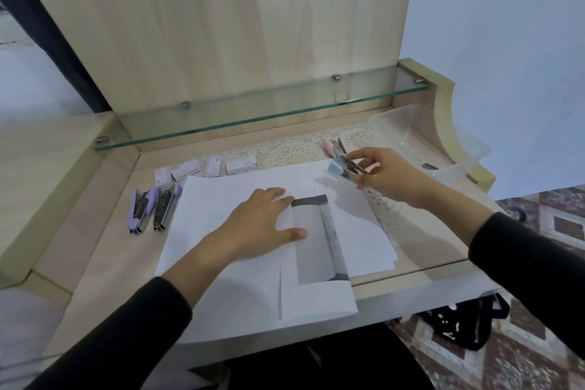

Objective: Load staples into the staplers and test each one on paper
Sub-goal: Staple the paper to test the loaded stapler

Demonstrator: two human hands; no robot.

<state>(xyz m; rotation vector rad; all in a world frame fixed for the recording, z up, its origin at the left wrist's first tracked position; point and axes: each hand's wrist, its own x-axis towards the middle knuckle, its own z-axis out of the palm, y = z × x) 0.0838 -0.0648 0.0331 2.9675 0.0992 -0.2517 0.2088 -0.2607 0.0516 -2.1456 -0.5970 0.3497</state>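
Note:
My right hand [384, 176] grips a blue stapler [343, 169] just above the far right corner of the white paper stack [240, 288]. My left hand [262, 225] lies flat on the paper, fingers straight, pressing it onto the desk. A grey printed sheet [316, 244] lies on the stack beside my left thumb. Two purple staplers [153, 209] lie at the left of the paper. A pink stapler [335, 147] rests on the lace mat behind my right hand. Several small staple boxes [205, 168] line the far side of the desk.
A glass shelf [262, 114] runs across the back above the desk. A clear plastic container [443, 142] stands at the far right. A lace mat [294, 149] covers the back right of the desk. A black bag [465, 323] lies on the tiled floor.

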